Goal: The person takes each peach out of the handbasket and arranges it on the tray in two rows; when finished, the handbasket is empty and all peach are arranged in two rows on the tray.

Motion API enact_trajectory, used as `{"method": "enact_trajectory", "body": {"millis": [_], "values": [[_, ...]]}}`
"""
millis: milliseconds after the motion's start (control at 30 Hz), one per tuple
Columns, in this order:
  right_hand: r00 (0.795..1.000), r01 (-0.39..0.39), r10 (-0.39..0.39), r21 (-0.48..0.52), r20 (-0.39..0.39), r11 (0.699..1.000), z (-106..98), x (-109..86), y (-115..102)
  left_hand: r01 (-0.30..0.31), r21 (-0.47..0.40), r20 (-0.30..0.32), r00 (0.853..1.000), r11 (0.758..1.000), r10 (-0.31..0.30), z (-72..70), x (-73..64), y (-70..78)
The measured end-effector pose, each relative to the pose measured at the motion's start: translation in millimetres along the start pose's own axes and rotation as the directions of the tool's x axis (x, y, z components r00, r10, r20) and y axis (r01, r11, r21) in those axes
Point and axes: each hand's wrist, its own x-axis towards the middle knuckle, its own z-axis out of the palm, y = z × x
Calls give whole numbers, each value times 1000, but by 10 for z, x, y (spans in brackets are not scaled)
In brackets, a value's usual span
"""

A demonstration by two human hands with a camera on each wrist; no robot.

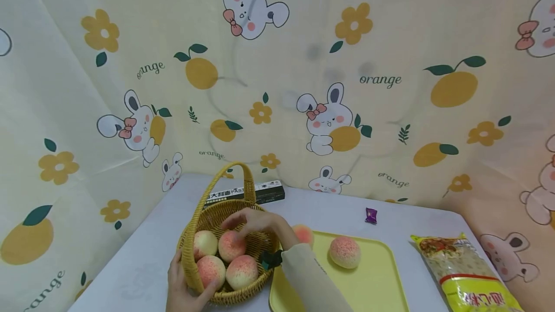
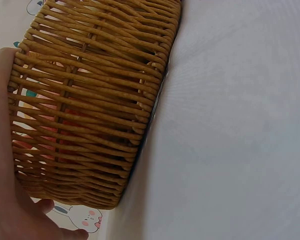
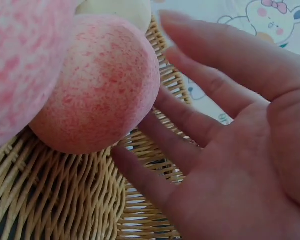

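Note:
A yellow wicker basket (image 1: 236,297) with a tall handle holds several pink-and-cream peaches. My left hand (image 1: 186,285) grips its near left side, thumb over the rim and fingers along the outside wall; the woven wall (image 2: 90,95) fills much of the left wrist view. Inside the basket, my right hand (image 1: 256,220) reaches over the back peach (image 1: 231,246). In the right wrist view the fingers are spread and fairly straight, fingertips right beside that peach (image 3: 97,85). Another peach (image 1: 242,272) lies in front of it.
Right of the basket, a yellow tray (image 1: 368,288) bears a peach (image 1: 344,252) and a second peach (image 1: 304,235) partly behind the right arm. A black pasta box (image 1: 270,191) lies behind the basket. Farther right are a purple wrapped candy (image 1: 371,215) and a yellow food bag (image 1: 468,273).

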Motion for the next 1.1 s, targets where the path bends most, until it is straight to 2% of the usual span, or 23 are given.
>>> {"method": "enact_trajectory", "body": {"millis": [233, 433, 600, 1100], "values": [[999, -21, 22, -16, 36, 1000, -20, 19, 29, -11, -6, -12, 1000, 1000, 11, 17, 6, 18], [996, -41, 40, 18, 84, 999, -43, 43, 78, 21, -3, -15, 1000, 1000, -21, 24, 24, 13], [992, -39, 38, 7, 119, 999, -37, 69, 111, 42, 10, -16, 999, 999, -42, 25, 17, 6], [994, -41, 41, 2, 99, 999, -19, 74, 109, 23, 26, -22, 1000, 999, -22, 17, -2, 15]]}}
